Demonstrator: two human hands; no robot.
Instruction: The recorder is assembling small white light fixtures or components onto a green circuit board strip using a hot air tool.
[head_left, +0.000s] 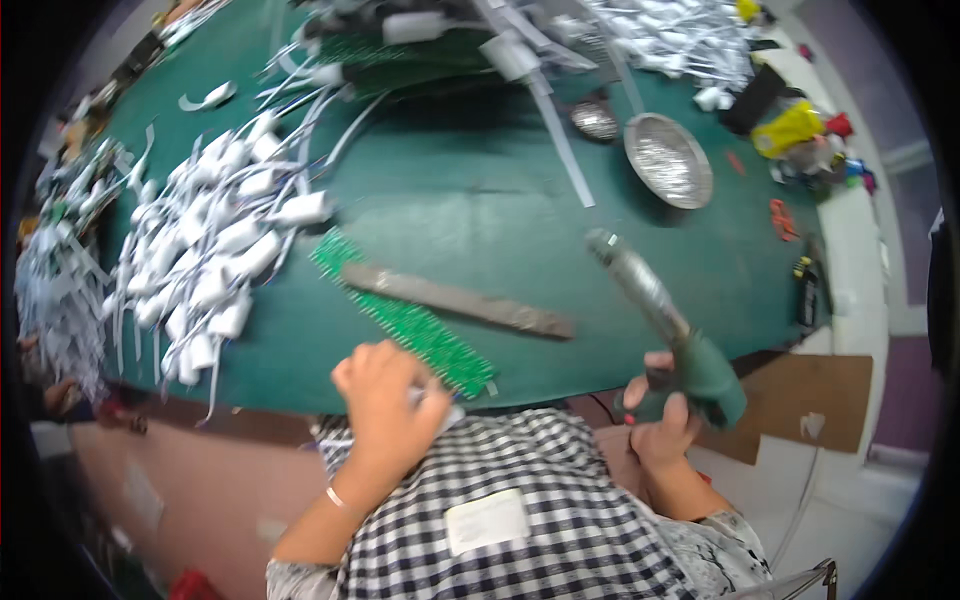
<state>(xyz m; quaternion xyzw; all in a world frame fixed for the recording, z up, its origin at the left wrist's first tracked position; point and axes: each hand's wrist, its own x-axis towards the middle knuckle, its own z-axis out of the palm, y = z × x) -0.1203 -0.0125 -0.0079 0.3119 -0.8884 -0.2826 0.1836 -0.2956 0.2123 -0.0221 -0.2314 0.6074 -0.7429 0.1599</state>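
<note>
1. Step, my guess: handling a small pale piece (449,418) by the board, hand tool at the ready; barrel touches nothing.
2. Left hand (385,400): fingers curled in, thumb near them, apparently closed on that pale piece; the hand hides most of it, so I can't tell its shape. Hand sits just beside the board's near end.
3. Right hand (664,432): fingers wrapped round the handle of a green pistol-shaped tool with a long silvery barrel (712,378); grip closed, fingertips blurred. Barrel slants up and leftward, over the counter (450,215).
4. Long bright-green board strip with rows of pale dots (415,328): flat on the counter, slanting toward my left hand. Flat grey-brown bar (470,306) lies across it, its right end out over the counter.
5. Heap of white blocks with thin wires (220,245): left of the board. Round shiny metal dish (668,162): beyond the barrel tip, apart from it.
6. Next move, my judgement: calls for a steady left pinch, board kept from sliding, barrel clear of my left fingers.
</note>
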